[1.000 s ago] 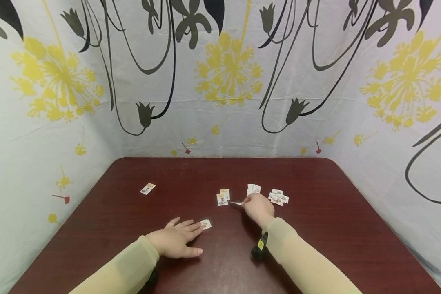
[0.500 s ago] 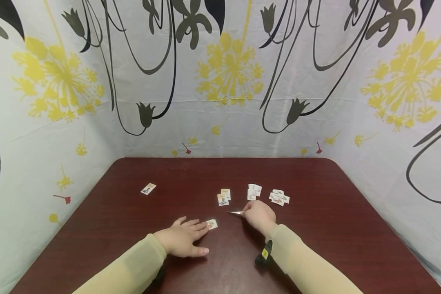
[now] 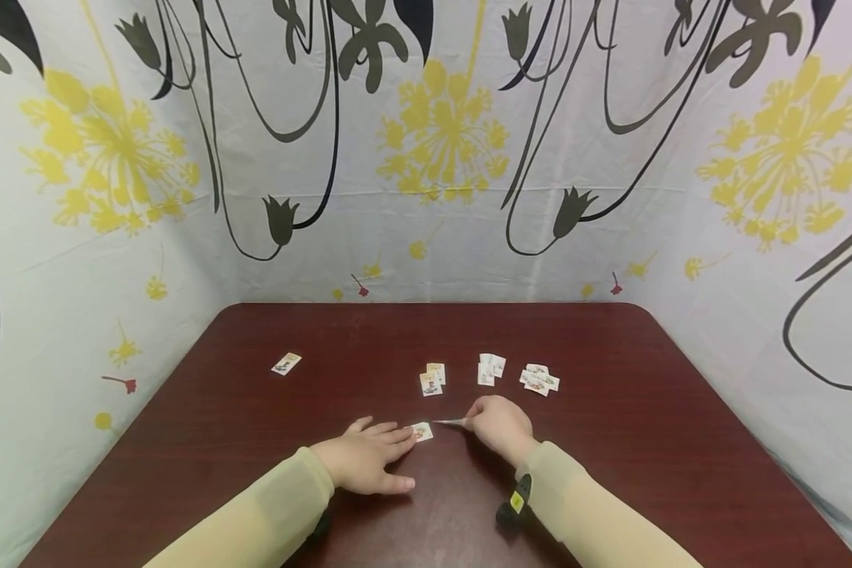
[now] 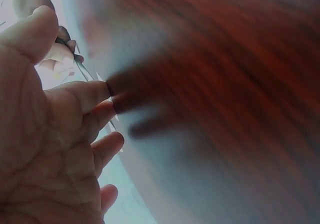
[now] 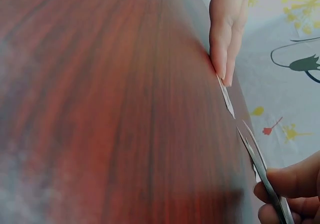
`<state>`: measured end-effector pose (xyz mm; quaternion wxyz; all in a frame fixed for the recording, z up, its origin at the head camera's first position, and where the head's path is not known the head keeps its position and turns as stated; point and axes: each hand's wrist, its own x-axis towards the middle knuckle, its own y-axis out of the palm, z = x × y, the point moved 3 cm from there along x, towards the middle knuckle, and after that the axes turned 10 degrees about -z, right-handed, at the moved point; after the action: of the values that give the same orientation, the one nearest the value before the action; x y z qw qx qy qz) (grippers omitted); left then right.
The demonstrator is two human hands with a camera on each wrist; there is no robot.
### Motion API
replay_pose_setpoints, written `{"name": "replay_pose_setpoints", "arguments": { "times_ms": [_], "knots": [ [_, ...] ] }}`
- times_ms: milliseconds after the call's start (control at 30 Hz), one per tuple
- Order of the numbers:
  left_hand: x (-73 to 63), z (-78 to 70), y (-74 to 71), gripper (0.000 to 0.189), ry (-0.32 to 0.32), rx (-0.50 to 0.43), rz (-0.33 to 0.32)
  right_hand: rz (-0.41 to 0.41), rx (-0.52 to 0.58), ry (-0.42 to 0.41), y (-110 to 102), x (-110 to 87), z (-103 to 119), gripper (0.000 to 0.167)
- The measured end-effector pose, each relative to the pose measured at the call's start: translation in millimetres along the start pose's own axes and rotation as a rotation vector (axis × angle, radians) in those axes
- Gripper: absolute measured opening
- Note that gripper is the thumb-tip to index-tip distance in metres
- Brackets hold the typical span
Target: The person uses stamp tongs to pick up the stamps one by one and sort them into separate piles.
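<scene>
My left hand (image 3: 365, 459) lies with its fingers extended, the fingertips touching the left part of a small white picture card (image 3: 422, 431) on the table. In the right wrist view that card (image 5: 227, 100) appears edge-on at the left hand's fingertips. My right hand (image 3: 500, 426) pinches metal tweezers (image 5: 273, 194) between thumb and fingers. The two tweezer tips stand slightly apart, pointing left, close to the card's right edge. I see no card between them. The left wrist view shows the left palm and fingers, with the right hand and tweezers beyond.
On the dark red-brown table (image 3: 610, 473), two overlapping cards (image 3: 431, 383) lie beyond the hands. Right of them are a group of overlapping cards (image 3: 486, 376) and another cluster (image 3: 537, 384). A single card (image 3: 286, 364) lies far left. Patterned cloth (image 3: 440, 260) hangs around the table.
The right hand has drawn the tweezers back toward me from near the two overlapping cards. The left hand has slid right, and the card under its fingertips moved right with it.
</scene>
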<state>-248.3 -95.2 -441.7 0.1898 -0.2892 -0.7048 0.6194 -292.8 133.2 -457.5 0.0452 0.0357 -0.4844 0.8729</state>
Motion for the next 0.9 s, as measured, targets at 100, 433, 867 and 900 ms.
{"name": "replay_pose_setpoints", "arguments": {
  "times_ms": [100,433,867,900],
  "knots": [
    [1.8,0.0,1.0,0.076,0.012,-0.005,-0.004,0.006,0.000,0.000,-0.9,-2.3,-0.4,0.009],
    [4.5,-3.1,-2.1,0.075,0.028,-0.005,0.016,0.013,0.013,0.014,0.2,-8.2,-2.0,0.008],
    [4.6,-3.4,-1.7,0.075,0.025,0.005,0.018,-0.007,0.044,0.029,3.7,-13.6,-2.1,0.011],
    [4.8,-3.6,-1.7,0.075,0.021,0.004,0.016,-0.011,0.044,0.030,3.5,-14.3,-2.2,0.012]
  ]
}}
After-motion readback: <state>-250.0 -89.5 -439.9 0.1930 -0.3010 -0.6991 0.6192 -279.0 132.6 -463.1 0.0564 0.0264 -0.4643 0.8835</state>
